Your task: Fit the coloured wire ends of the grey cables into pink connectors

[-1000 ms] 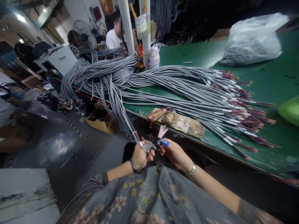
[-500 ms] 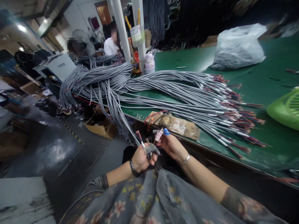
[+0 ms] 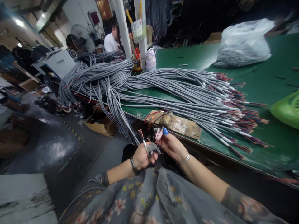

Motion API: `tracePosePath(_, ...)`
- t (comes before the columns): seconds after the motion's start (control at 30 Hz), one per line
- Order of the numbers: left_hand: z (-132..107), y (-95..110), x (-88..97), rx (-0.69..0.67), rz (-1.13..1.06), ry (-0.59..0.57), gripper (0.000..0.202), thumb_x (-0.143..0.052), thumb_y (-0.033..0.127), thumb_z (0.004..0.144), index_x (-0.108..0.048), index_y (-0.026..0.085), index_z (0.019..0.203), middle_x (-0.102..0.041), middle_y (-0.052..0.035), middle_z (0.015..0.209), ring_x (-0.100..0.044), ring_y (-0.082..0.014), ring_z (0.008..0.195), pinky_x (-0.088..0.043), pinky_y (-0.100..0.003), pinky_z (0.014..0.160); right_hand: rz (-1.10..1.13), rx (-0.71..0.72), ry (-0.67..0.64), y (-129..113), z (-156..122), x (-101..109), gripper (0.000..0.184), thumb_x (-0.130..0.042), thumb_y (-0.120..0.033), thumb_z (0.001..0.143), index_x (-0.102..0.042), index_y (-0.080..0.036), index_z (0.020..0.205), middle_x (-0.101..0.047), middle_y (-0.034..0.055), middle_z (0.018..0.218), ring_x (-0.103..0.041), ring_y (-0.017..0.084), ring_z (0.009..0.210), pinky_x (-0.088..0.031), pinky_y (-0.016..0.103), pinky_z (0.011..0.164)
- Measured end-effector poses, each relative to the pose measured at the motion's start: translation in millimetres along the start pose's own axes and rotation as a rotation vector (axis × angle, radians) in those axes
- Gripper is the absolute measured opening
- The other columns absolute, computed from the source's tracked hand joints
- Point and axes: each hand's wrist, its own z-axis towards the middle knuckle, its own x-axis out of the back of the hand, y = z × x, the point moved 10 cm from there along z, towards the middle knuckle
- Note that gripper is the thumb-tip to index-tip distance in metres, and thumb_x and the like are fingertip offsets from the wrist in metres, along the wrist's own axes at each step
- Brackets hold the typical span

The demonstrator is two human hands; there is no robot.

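My left hand point(image 3: 141, 157), a grey cover over its thumb, is closed around the end of a grey cable point(image 3: 144, 144). Orange and red stripped wires point(image 3: 140, 134) stick up from that end, and thin green and orange wires fan out above the fingers. Just to the right, my right hand point(image 3: 173, 147) has a blue cover on its thumb. Its thumb and fingers pinch a small pink clip-like piece point(image 3: 158, 133) close to the wires. Whether a wire is inside the pink piece is too small to tell.
Bundled grey cables point(image 3: 163, 81) with white sleeves and bared wires lie across the green table point(image 3: 193, 56). A worn wooden block point(image 3: 187, 126) sits at its near edge. Beyond are a plastic bag point(image 3: 243, 43), a green basket point(image 3: 286, 109) and a purple bottle point(image 3: 150, 59). Another person point(image 3: 111, 43) sits behind.
The pink piece has tilted and turned in my right hand, now showing a forked shape. My left hand keeps hold of the cable, nearly still. The view has shifted slightly.
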Motion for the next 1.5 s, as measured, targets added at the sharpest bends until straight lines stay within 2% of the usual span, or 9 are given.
tracePosePath(0.3, -7.9, 2.7, -2.5, -0.032, 0.045, 0.005, 0.042, -0.071, 0.053, 0.055, -0.055, 0.015, 0.058, -0.053, 0.0005, 0.039, -0.038, -0.0066, 0.026, -0.019, -0.02, 0.03, 0.017, -0.081, -0.062, 3.2, -7.3, -5.4, 0.042, -0.064, -0.065, 0.069, -0.064, -0.023, 0.071, -0.061, 0.0003, 0.066, -0.051, 0.013, 0.055, -0.043, 0.026, 0.053)
tracePosePath(0.43, -14.7, 7.7, -1.4, -0.07, 0.075, 0.036, 0.043, -0.07, 0.055, 0.055, -0.054, 0.015, 0.056, -0.054, 0.0004, 0.04, -0.039, -0.0064, 0.026, -0.021, -0.019, 0.03, 0.021, -0.117, -0.076, 1.7, -11.0, -9.0, 0.039, -0.067, -0.061, 0.067, -0.065, -0.022, 0.07, -0.062, 0.0005, 0.067, -0.051, 0.012, 0.055, -0.043, 0.025, 0.053)
tracePosePath(0.63, -16.2, 14.2, -0.1, -0.122, 0.073, 0.065, 0.044, -0.069, 0.057, 0.058, -0.054, 0.015, 0.058, -0.054, 0.0009, 0.04, -0.04, -0.0059, 0.027, -0.021, -0.019, 0.03, -0.023, -0.042, -0.075, -3.3, -10.0, -6.7, 0.033, -0.079, -0.047, 0.059, -0.065, -0.02, 0.07, -0.06, -0.0017, 0.063, -0.049, 0.01, 0.054, -0.041, 0.024, 0.053)
tracePosePath(0.9, -8.8, 14.4, -1.2, -0.134, 0.024, 0.06, 0.045, -0.07, 0.057, 0.058, -0.054, 0.015, 0.059, -0.053, 0.0013, 0.04, -0.038, -0.0057, 0.026, -0.02, -0.02, 0.031, -0.021, -0.05, -0.029, 0.7, -6.0, 0.2, 0.035, -0.075, -0.052, 0.064, -0.067, -0.02, 0.076, -0.062, 0.0001, 0.067, -0.048, 0.01, 0.054, -0.041, 0.024, 0.052)
tracePosePath(1.03, -7.6, 14.4, 1.3, -0.124, -0.005, 0.081, 0.045, -0.072, 0.056, 0.056, -0.054, 0.015, 0.059, -0.053, 0.0013, 0.039, -0.037, -0.0063, 0.026, -0.02, -0.02, 0.03, -0.04, -0.041, -0.015, -1.4, -6.9, -2.3, 0.043, -0.076, -0.059, 0.057, -0.064, -0.02, 0.071, -0.058, -0.0011, 0.063, -0.045, 0.011, 0.053, -0.039, 0.025, 0.051)
tracePosePath(1.17, -7.1, 14.7, 0.5, -0.132, -0.011, 0.062, 0.043, -0.072, 0.054, 0.058, -0.055, 0.015, 0.06, -0.052, 0.001, 0.04, -0.038, -0.0065, 0.026, -0.02, -0.02, 0.031, -0.166, 0.105, 0.068, -14.7, -9.1, 2.4, 0.047, -0.077, -0.062, 0.054, -0.056, -0.021, 0.059, -0.047, -0.0046, 0.052, -0.037, 0.01, 0.049, -0.035, 0.026, 0.05)
tracePosePath(1.3, -5.9, 12.4, -0.6, -0.125, -0.021, 0.047, 0.044, -0.072, 0.054, 0.056, -0.055, 0.015, 0.06, -0.053, 0.0014, 0.039, -0.037, -0.0061, 0.026, -0.019, -0.019, 0.03, -0.321, 0.277, 0.175, -30.1, -13.9, 8.9, 0.053, -0.063, -0.075, 0.059, -0.054, -0.023, 0.055, -0.048, -0.0024, 0.05, -0.038, 0.012, 0.049, -0.036, 0.028, 0.051)
tracePosePath(1.37, -5.1, 11.4, -1.1, -0.121, -0.025, 0.045, 0.044, -0.073, 0.054, 0.056, -0.054, 0.015, 0.059, -0.053, 0.0013, 0.039, -0.038, -0.0059, 0.025, -0.019, -0.019, 0.03, -0.286, 0.23, 0.134, -23.9, -10.4, 6.3, 0.054, -0.06, -0.077, 0.061, -0.057, -0.023, 0.056, -0.052, -0.0011, 0.051, -0.041, 0.013, 0.05, -0.038, 0.028, 0.051)
tracePosePath(1.5, -3.6, 10.8, -1.6, -0.126, -0.028, 0.046, 0.045, -0.072, 0.056, 0.057, -0.054, 0.014, 0.06, -0.054, 0.0012, 0.039, -0.039, -0.0057, 0.025, -0.02, -0.018, 0.03, -0.033, 0.037, 0.021, -1.7, 0.0, -1.2, 0.048, -0.073, -0.067, 0.056, -0.067, -0.02, 0.067, -0.062, 0.0002, 0.06, -0.05, 0.013, 0.052, -0.041, 0.026, 0.049)
